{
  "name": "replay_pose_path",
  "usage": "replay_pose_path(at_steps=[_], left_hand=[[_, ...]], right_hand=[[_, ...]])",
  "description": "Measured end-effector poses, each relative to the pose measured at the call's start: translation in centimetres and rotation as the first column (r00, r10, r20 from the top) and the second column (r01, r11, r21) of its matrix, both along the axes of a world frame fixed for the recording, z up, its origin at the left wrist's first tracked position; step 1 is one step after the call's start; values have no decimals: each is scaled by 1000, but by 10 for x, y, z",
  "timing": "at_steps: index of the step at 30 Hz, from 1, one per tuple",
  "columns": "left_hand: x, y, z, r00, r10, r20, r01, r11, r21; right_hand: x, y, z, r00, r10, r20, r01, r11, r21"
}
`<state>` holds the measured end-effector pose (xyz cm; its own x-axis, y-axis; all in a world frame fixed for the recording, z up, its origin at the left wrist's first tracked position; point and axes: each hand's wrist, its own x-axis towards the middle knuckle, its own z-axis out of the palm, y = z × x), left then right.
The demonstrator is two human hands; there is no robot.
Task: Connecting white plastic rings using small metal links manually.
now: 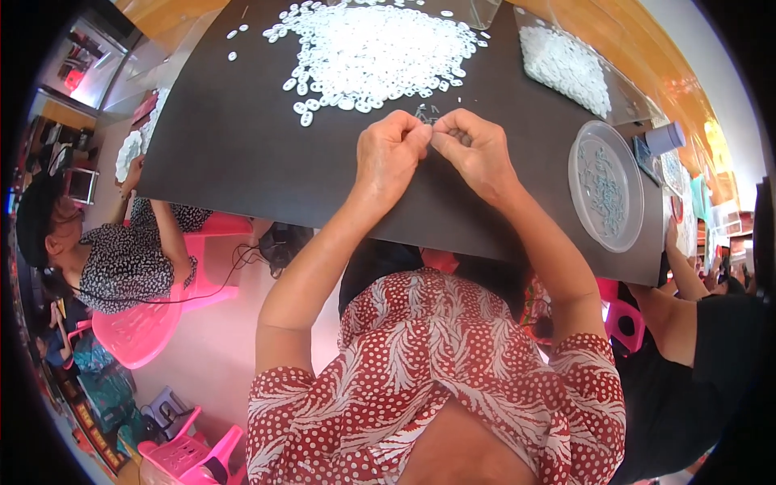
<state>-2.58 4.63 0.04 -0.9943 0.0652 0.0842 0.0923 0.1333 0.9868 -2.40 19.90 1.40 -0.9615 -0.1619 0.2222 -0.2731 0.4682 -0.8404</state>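
My left hand (386, 158) and my right hand (477, 153) meet fingertip to fingertip above the dark tabletop (267, 153). Each is closed in a pinch of thumb and forefinger. Whatever sits between the fingertips is too small to make out. Just beyond them lie a few tiny grey pin-like pieces (426, 111), partly hidden by my fingers. Farther off spreads a big heap of small white oval pieces with holes (380, 56). To the right of my right hand rests a round transparent dish (577, 178) with many tiny blue-green pieces in it.
A transparent box (622, 97) of white pieces stands at the far right, near a grey-lilac cup-like container (665, 138). One person (133, 259) sits to the left by a pink chair (137, 331); another in black (679, 356) is close on the right.
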Motion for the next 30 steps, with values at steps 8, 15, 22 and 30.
replay_pose_path(at_steps=[8, 15, 22, 30], left_hand=[[16, -16, 12, 988, -20, 152, 4, 994, 108], [-19, -107, -8, 730, 318, -605, -668, 519, -533], [-32, -109, -24, 836, 182, -517, -542, 419, -729], [-13, -95, -13, 909, 115, -401, -368, 672, -642]], right_hand=[[10, -10, 1, 994, 31, -101, -38, 997, -72], [11, 2, 3, 999, 14, 45, -7, 990, -138], [15, 2, 1, 1000, 20, -20, -21, 996, -85], [20, 3, 2, 1000, -9, -5, 8, 995, -95]])
